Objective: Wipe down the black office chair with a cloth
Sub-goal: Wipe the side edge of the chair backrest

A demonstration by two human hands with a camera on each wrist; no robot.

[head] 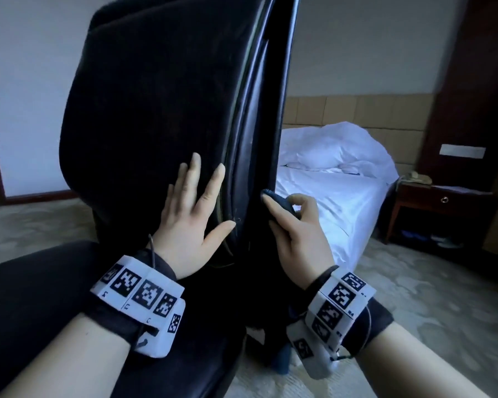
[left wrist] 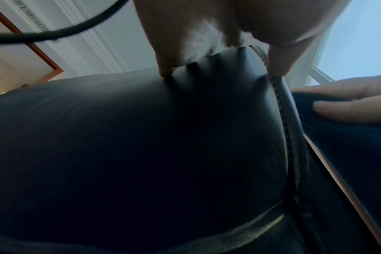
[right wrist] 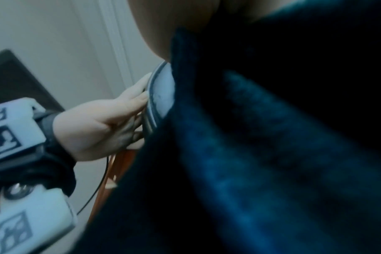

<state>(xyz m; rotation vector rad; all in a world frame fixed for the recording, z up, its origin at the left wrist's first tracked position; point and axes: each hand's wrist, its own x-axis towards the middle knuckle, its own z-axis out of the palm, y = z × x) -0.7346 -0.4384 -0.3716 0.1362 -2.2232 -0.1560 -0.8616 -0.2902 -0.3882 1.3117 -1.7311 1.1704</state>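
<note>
Two hands flank the chair backrest [head: 161,110] edge; open carpet [head: 414,297] right. Left hand [head: 190,225] flat, fingers spread, on cushion. Left wrist: fingertips [left wrist: 166,72] press leather. Right wrist: cloth [right wrist: 261,146] fills view, right hand [head: 299,234] clamped round it against rim.

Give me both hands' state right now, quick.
Left hand: open, fingers spread flat against the chair back.
Right hand: holding the dark blue cloth at the chair's rear edge.

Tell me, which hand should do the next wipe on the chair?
The right hand. It already grips the blue cloth against the back edge of the black chair. The left hand lies flat on the padding, steadying it.
</note>
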